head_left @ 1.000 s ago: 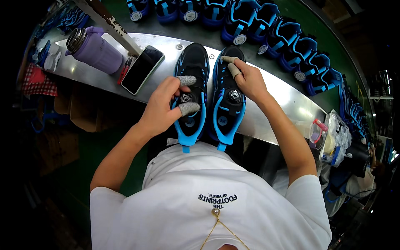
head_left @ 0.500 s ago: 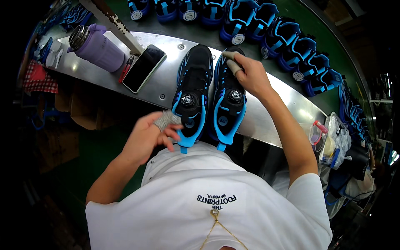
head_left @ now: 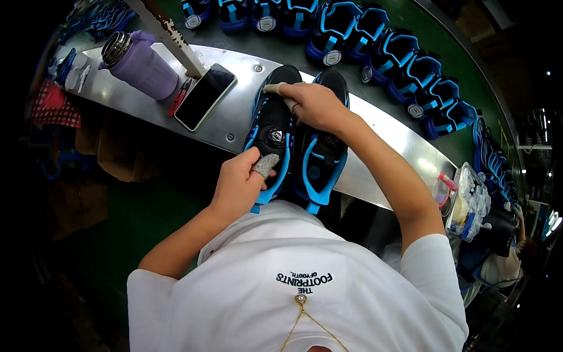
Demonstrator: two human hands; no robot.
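Two black sneakers with bright blue trim stand side by side on the metal bench edge, toes pointing away from me. The left sneaker [head_left: 284,75] has a round dial on its tongue. My left hand [head_left: 236,182] closes on its collar near the heel, a grey wrap around one finger. Reaching across from the right, my right hand [head_left: 318,107] grips the same sneaker's upper near the toe, with tan covers on its fingertips. The right sneaker [head_left: 333,81] is partly hidden under my right hand and wrist.
A purple tumbler [head_left: 146,70], red pen-like tools [head_left: 179,97] and a phone [head_left: 206,98] lie left on the metal bench [head_left: 384,170]. Several similar sneakers [head_left: 334,35] line the green surface beyond. A tray of clear plastic pieces [head_left: 472,199] sits right.
My right hand has moved left from the right sneaker's toe to the left one. My left hand has come up and taken hold of the left sneaker's collar.
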